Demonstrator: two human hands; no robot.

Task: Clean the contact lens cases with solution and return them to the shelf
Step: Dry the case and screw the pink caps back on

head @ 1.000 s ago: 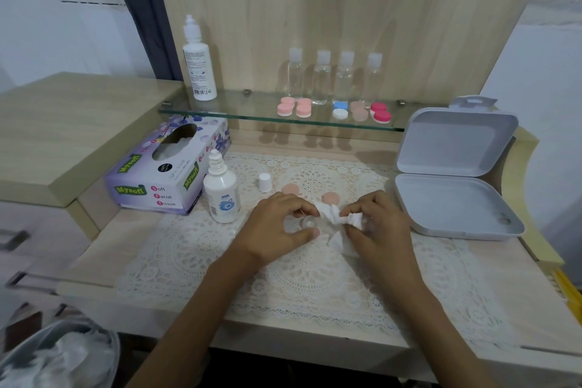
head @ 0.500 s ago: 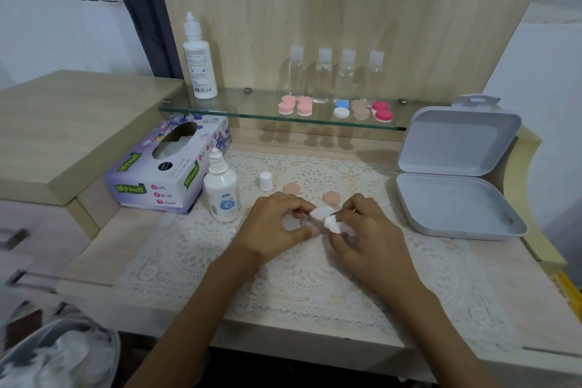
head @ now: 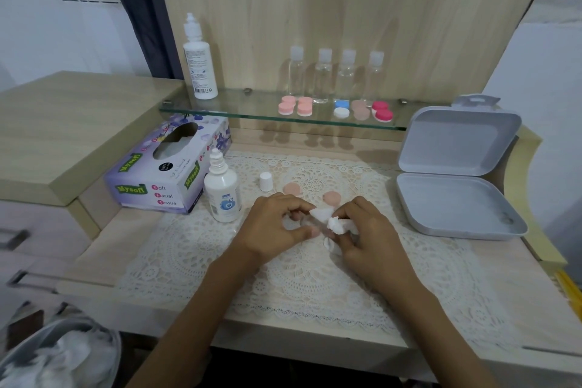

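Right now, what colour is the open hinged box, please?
The box is light grey; head view.

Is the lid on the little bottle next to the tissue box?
No, the bottle shows its bare nozzle, and a white cap stands apart from it on the mat.

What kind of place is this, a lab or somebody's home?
Most likely a home vanity or dressing table: a lace mat covers the wooden top, a tissue box sits at the left, and a glass shelf holds small bottles and coloured contact lens cases.
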